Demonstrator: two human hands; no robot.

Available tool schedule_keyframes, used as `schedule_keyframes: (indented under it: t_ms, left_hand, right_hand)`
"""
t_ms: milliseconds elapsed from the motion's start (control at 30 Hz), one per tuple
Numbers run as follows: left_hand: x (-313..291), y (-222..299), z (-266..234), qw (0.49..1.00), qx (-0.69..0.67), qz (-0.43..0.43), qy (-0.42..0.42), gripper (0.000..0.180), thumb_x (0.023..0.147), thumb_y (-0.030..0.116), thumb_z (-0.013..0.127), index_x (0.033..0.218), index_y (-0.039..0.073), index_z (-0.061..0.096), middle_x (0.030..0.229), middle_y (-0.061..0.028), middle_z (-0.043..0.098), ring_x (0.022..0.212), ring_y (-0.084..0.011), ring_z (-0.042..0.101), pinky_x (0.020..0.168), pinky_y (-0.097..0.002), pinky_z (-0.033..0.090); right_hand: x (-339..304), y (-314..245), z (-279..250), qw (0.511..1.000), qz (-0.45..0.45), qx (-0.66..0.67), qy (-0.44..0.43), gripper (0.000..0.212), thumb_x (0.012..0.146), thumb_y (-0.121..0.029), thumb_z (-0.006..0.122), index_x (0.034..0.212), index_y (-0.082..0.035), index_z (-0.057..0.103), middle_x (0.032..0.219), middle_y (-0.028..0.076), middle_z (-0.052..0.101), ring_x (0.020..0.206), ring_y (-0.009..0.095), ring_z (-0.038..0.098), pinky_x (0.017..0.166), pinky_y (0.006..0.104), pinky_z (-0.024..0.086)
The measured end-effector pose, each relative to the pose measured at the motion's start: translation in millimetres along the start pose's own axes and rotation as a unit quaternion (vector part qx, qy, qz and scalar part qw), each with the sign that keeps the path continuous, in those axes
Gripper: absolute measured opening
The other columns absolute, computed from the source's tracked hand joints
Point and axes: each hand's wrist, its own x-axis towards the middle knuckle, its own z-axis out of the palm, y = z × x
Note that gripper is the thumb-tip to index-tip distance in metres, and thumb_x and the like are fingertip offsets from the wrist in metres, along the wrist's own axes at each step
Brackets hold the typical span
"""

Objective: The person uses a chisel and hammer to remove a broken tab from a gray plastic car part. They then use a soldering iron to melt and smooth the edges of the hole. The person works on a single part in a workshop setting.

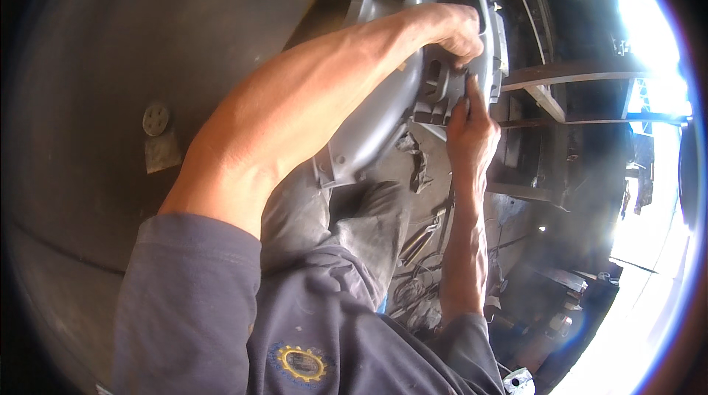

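Observation:
A large grey moulded plastic panel (391, 100), which looks like a vehicle bumper, stands in front of me. On its right side is a slotted grey bracket (436, 85) beside a long pale edge strip. My left hand (463, 32) is bent down over this edge, its fingers curled and pressed together just above the bracket. Whatever they pinch is too small or hidden to name. Below it my right hand (474, 129) grips the bracket's right edge, index finger stretched up along it and thumb against its face. The right hand's other fingers are curled and partly hidden.
Metal bars (568, 74) of a frame cross at the right, before bright daylight. Tools (420, 244), cables and scraps lie on the floor beside my legs. A broad dark grey surface with a round perforated disc (155, 120) fills the left. Metal pieces (564, 277) lie at the lower right.

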Motion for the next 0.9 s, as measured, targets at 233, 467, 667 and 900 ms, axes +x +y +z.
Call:
schedule_keyframes:
  t_ms: [233, 467, 667, 900]
  left_hand:
    - [2.6, -10.6, -1.7, 0.998, 0.022, 0.045, -0.031, 0.056, 0.061, 0.008, 0.074, 0.114, -0.009, 0.063, 0.105, -0.0259, 0.067, 0.094, -0.031, 0.068, 0.08, -0.0351, 0.053]
    - [8.7, -13.9, 6.1, 0.998, -0.061, -0.019, -0.015, 0.053, 0.061, 0.006, 0.075, 0.111, -0.005, 0.064, 0.1, -0.0224, 0.069, 0.091, -0.0301, 0.069, 0.079, -0.0352, 0.053]
    - [-1.2, -5.8, -3.2, 0.993, -0.101, -0.054, -0.025, 0.062, 0.063, 0.005, 0.073, 0.123, -0.002, 0.06, 0.109, -0.0229, 0.067, 0.098, -0.0291, 0.067, 0.082, -0.0361, 0.053]
    - [2.7, -13.0, -0.5, 0.994, -0.092, -0.051, -0.025, 0.058, 0.064, 0.006, 0.071, 0.121, 0.0, 0.062, 0.099, -0.0216, 0.07, 0.088, -0.0288, 0.068, 0.076, -0.0368, 0.053]
  right_hand:
    - [-29.3, -16.1, -53.7, 0.996, 0.042, 0.067, 0.051, 0.043, 0.089, -0.005, 0.054, 0.132, -0.007, 0.051, 0.065, 0.01, 0.06, 0.054, 0.017, 0.059, 0.054, 0.0301, 0.049]
    - [-19.3, -4.2, -39.3, 1.0, -0.016, 0.005, 0.012, 0.037, 0.09, -0.008, 0.058, 0.127, -0.01, 0.054, 0.061, 0.011, 0.059, 0.051, 0.023, 0.062, 0.053, 0.0344, 0.05]
    - [-3.4, 2.9, -11.6, 0.999, -0.054, 0.004, 0.007, 0.036, 0.089, -0.01, 0.056, 0.125, -0.009, 0.056, 0.08, 0.016, 0.068, 0.064, 0.032, 0.067, 0.057, 0.0399, 0.054]
    - [0.8, 0.5, -6.6, 0.998, -0.067, -0.012, -0.008, 0.036, 0.088, -0.008, 0.056, 0.124, -0.008, 0.056, 0.086, 0.014, 0.068, 0.063, 0.032, 0.067, 0.055, 0.0391, 0.054]
